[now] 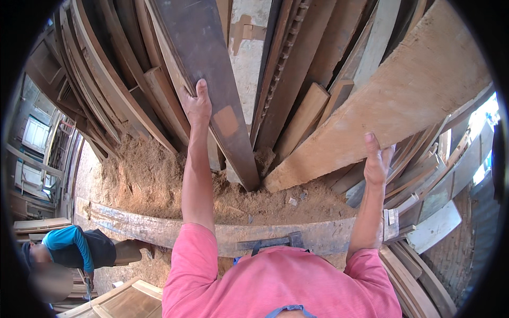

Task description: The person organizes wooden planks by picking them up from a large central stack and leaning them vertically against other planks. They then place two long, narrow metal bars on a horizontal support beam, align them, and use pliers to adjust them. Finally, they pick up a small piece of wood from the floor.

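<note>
My left hand (198,107) is closed round the left edge of a long dark brown plank (207,58), its thumb on the face and its fingers hidden behind. That plank leans upright, with a lighter rectangular patch on its face and its lower end in the sawdust. A wide, rough, pale brown board (392,90) slants up to the right. My right hand (377,165) grips its lower edge, thumb against the face and the other fingers mostly behind. The lower ends of the two pieces stand close together.
Many more boards (318,47) lean behind and on both sides. Sawdust (148,169) covers the ground at their feet. A long low beam (159,225) crosses in front of me. At the lower left a person in blue sleeves (79,246) bends near a panelled wooden door (132,302).
</note>
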`<state>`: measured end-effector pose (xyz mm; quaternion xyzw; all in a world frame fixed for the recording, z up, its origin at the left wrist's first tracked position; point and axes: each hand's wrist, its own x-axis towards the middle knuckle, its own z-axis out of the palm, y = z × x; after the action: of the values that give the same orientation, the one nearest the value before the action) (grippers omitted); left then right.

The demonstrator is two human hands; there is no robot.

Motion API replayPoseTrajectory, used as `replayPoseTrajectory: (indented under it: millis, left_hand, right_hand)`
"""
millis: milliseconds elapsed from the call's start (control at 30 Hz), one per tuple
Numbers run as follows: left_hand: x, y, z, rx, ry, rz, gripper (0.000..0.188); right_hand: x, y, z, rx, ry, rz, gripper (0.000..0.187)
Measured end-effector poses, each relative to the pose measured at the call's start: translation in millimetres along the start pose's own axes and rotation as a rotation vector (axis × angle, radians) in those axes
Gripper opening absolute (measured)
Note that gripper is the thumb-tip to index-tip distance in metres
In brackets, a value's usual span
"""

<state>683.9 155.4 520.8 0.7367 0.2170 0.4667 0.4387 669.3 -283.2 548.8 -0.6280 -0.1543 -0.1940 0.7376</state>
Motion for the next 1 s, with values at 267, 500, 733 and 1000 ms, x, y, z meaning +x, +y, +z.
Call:
replayPoseTrajectory:
  millis: [267,500,733,1000]
  left_hand:
    - [7.4,-1.7,30.5,0.048,-0.110,0.037,0.081]
    - [-11.2,-9.0,0.9,0.533,0.007,0.143,0.088]
    - [-117.8,89.7,15.9,-0.125,-0.525,0.463,0.056]
    - [-171.4,55.7,67.7,-0.680,-1.286,-0.196,0.106]
  right_hand:
    - [2.7,-3.9,7.8,0.046,-0.103,0.064,0.084]
    - [6.6,12.8,16.4,-0.456,-0.117,-0.125,0.096]
    - [-5.2,-8.3,18.5,-0.077,-0.014,-0.004,0.096]
    - [-21.4,-32.5,21.3,0.074,-0.273,0.078,0.083]
